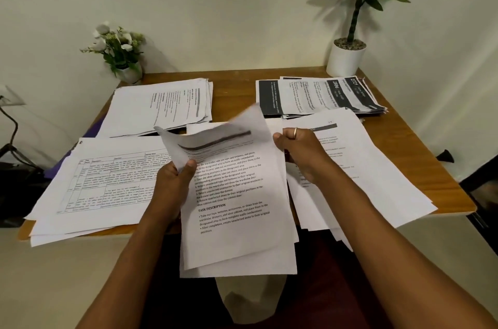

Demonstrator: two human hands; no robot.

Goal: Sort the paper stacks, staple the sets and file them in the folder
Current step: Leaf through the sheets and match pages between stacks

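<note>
Sorting | left hand [172,180] pinches top sheet [215,134] toward 11 o'clock so we read beneath | right hand [296,151] grips bundle [237,221]

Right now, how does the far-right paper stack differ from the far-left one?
The far-right stack carries heavy black bands and large numbers; the far-left stack is mostly white with thin text lines. The far-right stack sits by the potted plant, the far-left stack by the flowers. Both lie flat on the table, slightly fanned.
</note>
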